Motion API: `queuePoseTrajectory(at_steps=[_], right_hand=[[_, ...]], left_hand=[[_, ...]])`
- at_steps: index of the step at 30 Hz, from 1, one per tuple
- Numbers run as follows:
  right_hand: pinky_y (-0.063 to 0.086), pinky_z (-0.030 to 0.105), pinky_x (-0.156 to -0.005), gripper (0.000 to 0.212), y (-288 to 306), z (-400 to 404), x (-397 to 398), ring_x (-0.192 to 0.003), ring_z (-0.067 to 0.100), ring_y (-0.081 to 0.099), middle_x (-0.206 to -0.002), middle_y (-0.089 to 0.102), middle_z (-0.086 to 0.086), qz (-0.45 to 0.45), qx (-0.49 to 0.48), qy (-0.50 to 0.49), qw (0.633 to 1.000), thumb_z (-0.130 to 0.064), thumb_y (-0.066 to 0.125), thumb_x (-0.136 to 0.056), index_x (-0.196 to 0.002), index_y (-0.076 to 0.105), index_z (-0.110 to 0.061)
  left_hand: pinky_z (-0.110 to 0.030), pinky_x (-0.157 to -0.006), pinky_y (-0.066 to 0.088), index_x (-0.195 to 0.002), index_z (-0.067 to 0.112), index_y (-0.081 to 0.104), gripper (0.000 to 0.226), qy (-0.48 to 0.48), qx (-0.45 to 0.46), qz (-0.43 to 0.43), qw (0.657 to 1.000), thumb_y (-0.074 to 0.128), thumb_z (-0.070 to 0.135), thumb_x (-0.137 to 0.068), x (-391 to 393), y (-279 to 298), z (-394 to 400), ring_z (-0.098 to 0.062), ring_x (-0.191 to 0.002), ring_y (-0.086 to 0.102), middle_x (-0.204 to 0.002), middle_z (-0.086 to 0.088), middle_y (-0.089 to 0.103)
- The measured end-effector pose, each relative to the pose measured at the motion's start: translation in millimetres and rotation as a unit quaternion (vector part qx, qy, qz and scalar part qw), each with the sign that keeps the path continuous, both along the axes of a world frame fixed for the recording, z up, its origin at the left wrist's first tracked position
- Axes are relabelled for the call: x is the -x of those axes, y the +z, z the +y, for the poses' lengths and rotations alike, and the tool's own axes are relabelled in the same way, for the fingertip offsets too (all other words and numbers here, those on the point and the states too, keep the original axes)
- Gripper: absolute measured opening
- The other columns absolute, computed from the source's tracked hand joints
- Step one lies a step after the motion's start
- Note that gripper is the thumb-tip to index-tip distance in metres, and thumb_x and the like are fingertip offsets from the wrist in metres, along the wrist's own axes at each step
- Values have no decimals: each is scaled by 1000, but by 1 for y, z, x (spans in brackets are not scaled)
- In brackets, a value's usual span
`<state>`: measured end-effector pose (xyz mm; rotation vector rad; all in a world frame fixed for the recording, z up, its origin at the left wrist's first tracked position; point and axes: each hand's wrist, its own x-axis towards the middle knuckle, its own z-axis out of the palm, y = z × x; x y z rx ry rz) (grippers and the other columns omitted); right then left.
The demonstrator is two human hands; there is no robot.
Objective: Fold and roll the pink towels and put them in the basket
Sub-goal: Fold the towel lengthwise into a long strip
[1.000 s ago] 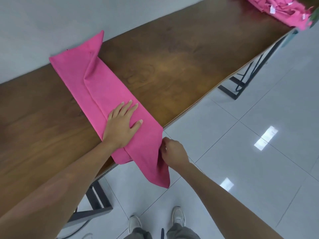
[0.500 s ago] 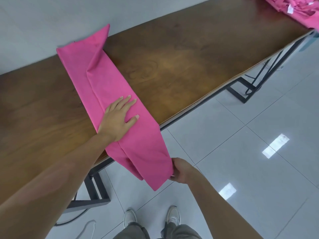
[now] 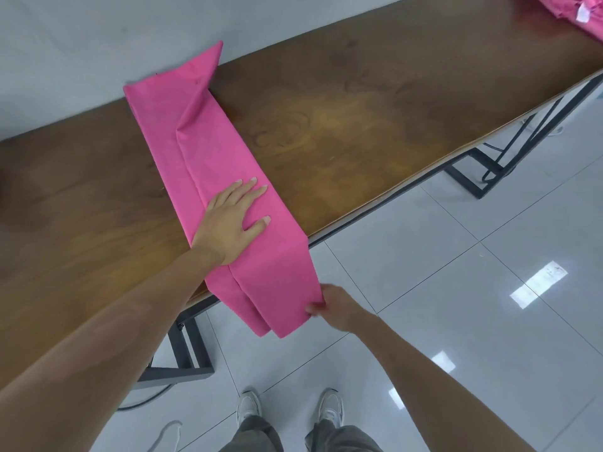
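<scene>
Left hand (image 3: 231,220) flat, pinning towel (image 3: 215,151) to desk (image 3: 359,102); right hand (image 3: 329,308) pinches hanging corner. We'd tension evenly, square edges before rolling.

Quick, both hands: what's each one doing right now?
Left hand: open, pressing flat on the pink towel.
Right hand: pinching the towel's hanging end.

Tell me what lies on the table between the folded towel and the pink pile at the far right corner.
Nothing: the head view shows only bare wooden table between the folded towel and the pink pile.
</scene>
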<state>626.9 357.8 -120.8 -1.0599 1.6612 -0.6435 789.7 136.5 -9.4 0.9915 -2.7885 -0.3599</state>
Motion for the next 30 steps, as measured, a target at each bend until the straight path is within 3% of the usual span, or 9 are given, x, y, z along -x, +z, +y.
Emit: queuePoseTrajectory(at_steps=[3, 6, 13, 19, 22, 24, 26, 28, 30], right_hand=[[58, 48, -80, 20, -26, 30, 0, -62, 11, 63, -79, 73, 0, 38, -65, -31, 997, -11, 58, -93, -80, 65, -24], [58, 46, -81, 14, -30, 45, 10, -68, 15, 67, -82, 73, -2, 53, -55, -69, 995, -11, 59, -93, -85, 69, -18], [58, 38, -81, 17, 47, 18, 29, -80, 10, 67, -86, 72, -11, 105, 113, -107, 982, -10, 58, -95, -93, 69, -23], [49, 14, -70, 11, 130, -20, 31, -83, 7, 65, -84, 72, -14, 155, 260, -140, 943, -15, 60, -97, -97, 69, -21], [44, 9, -68, 13, 151, -47, 34, -82, 5, 65, -84, 72, -13, 151, 284, -131, 938, -8, 60, -95, -96, 70, -17], [43, 8, -66, 16, 158, -67, 37, -77, 3, 65, -81, 72, -16, 154, 278, -132, 939, -5, 61, -93, -94, 70, -17], [46, 12, -68, 17, 163, -90, 39, -75, 3, 64, -79, 71, -16, 163, 269, -128, 940, -3, 62, -93, -94, 70, -18], [54, 23, -74, 17, 168, -115, 42, -78, 9, 66, -79, 71, -14, 177, 262, -117, 941, -4, 63, -92, -95, 69, -20], [56, 34, -81, 19, 176, -139, 42, -81, 17, 67, -80, 72, -12, 186, 254, -107, 943, -2, 62, -92, -98, 69, -18]], left_hand=[[-42, -125, 11, -157, 35, 24, 64, 0, -1, 0, 1000, 39, 59, -100, 0, 1, 1, -12, -153, 8, -165, 11, 19], [-43, -125, 11, -156, 35, 25, 63, 0, -4, 2, 1000, 39, 58, -100, 1, 3, 1, -13, -153, 9, -165, 10, 20], [-40, -125, 8, -157, 36, 23, 63, 4, -12, 2, 1000, 40, 56, -100, 1, 5, 4, -11, -153, 7, -165, 11, 18], [-41, -125, 9, -156, 34, 26, 62, -5, -7, 7, 1000, 41, 56, -100, 0, 5, 3, -13, -153, 8, -165, 10, 19], [-42, -124, 13, -150, 33, 40, 58, 13, -56, 51, 997, 49, 51, -96, 4, 5, -2, -13, -150, 19, -159, 12, 32], [-45, -120, 26, -140, 27, 55, 44, 35, -97, 125, 987, 55, 39, -98, 7, 10, -11, -15, -140, 38, -148, 9, 50], [-40, -114, 36, -129, 17, 64, 31, 55, -104, 182, 976, 57, 27, -100, 7, 20, -28, -17, -127, 52, -134, 2, 62], [-31, -109, 36, -122, 12, 67, 25, 73, -70, 201, 974, 56, 19, -101, 4, 29, -55, -20, -121, 56, -126, -2, 66], [-32, -106, 37, -119, 9, 66, 23, 95, -32, 209, 973, 56, 15, -100, 1, 38, -89, -25, -118, 57, -123, -6, 67]])
